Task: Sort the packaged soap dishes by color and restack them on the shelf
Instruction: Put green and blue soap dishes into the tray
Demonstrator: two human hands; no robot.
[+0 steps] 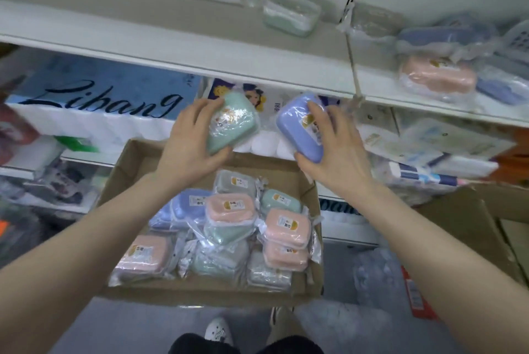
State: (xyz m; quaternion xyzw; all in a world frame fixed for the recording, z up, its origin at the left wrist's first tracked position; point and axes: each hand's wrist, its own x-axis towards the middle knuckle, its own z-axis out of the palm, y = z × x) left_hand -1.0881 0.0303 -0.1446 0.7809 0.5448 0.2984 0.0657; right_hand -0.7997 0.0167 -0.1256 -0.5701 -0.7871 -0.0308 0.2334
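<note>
Barely started tbh: left hand [191,144] gripping a green soap dish [233,122], right hand [333,150] gripping a purple one [300,127], few stacked on the shelf [200,53], cardboard box [128,176] still pretty full.

A shop: white shelves [200,59] stocked with packaged tissue rolls [94,104].

I am reaching both bare forearms forward and up, held apart. My left hand [190,143] is gripping a packaged green soap dish [232,122], fingers over its top, thumb under its near end. My right hand [333,150] is gripping a packaged purple soap dish [300,127] likewise.
</note>
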